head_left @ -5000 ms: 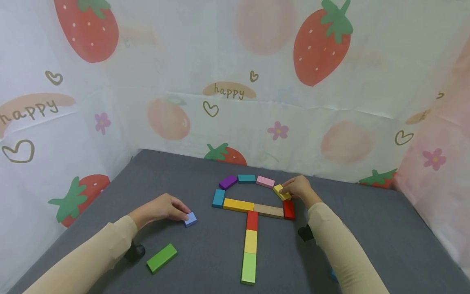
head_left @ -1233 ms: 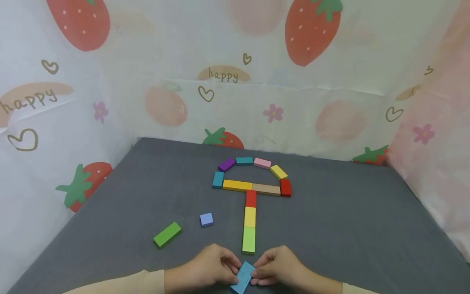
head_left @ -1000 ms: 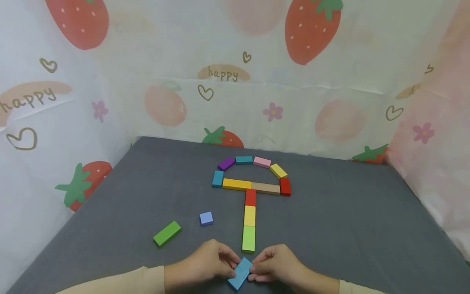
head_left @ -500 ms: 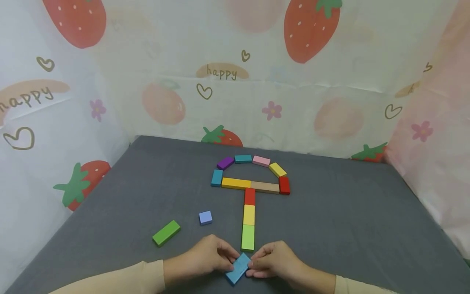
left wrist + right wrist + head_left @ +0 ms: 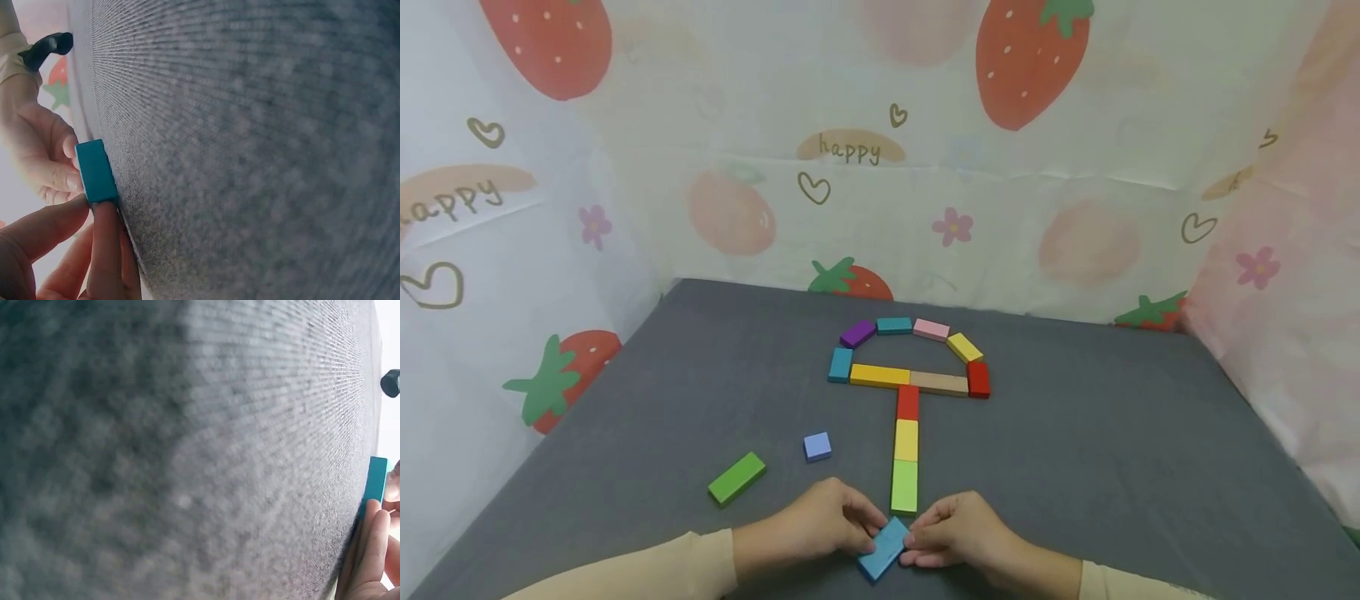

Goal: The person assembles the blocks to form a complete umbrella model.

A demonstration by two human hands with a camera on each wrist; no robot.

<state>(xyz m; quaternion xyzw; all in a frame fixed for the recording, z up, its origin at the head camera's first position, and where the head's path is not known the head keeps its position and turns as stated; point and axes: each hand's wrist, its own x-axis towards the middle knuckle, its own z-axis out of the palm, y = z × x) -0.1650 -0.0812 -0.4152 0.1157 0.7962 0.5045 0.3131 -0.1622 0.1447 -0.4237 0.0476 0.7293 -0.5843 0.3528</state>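
A light blue rectangular block (image 5: pixel 883 550) lies slanted just below the lower end of a column of blocks. My left hand (image 5: pixel 822 523) pinches its left side between thumb and fingers. From the right, my right hand (image 5: pixel 964 535) pinches the opposite side. In the left wrist view the same block (image 5: pixel 97 172) sits between both hands' fingertips, low over the grey cloth. The column runs up from a light green block (image 5: pixel 905 487) through a yellow block (image 5: pixel 906 440) to a red block (image 5: pixel 907 402).
Above the column, a yellow-orange block (image 5: pixel 880 376) and a tan block (image 5: pixel 938 383) form a bar under an arch of several coloured blocks, among them a purple block (image 5: pixel 857 334). A green block (image 5: pixel 737 479) and a small periwinkle block (image 5: pixel 817 446) lie to the left.
Five seconds ago my left hand held the periwinkle block and my right the yellow arch block; both were let go. Lately both hands moved the light blue block slightly up toward the column.
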